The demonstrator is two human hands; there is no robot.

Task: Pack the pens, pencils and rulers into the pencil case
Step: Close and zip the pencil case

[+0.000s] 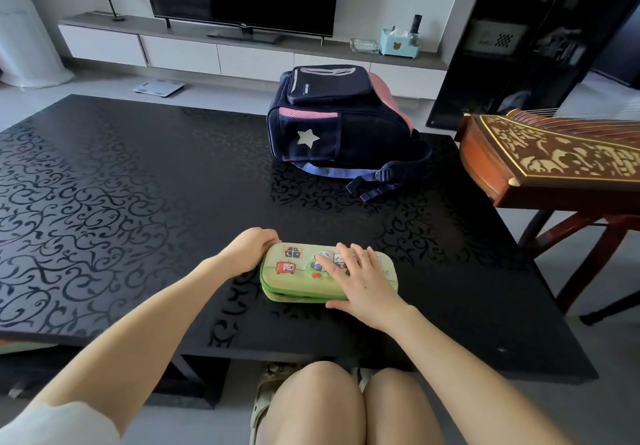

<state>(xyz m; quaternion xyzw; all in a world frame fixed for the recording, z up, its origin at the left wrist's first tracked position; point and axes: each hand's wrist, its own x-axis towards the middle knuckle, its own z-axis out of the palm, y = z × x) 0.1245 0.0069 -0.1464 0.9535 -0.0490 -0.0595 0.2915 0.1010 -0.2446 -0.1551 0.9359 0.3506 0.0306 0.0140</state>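
Note:
A green pencil case [294, 275] with cartoon stickers lies closed on the black patterned table [138, 202], near its front edge. My right hand [360, 278] lies flat on the lid, fingers spread, thumb against the case's front side. My left hand [251, 249] is at the case's left end with its fingers curled at the far left corner; what they pinch is hidden. No pens, pencils or rulers are in sight.
A navy and pink backpack [332, 115] lies on the far part of the table. A wooden zither [547, 164] on a stand sits at the right, beside the table. A TV cabinet [221, 49] stands behind. My knees are under the table's front edge.

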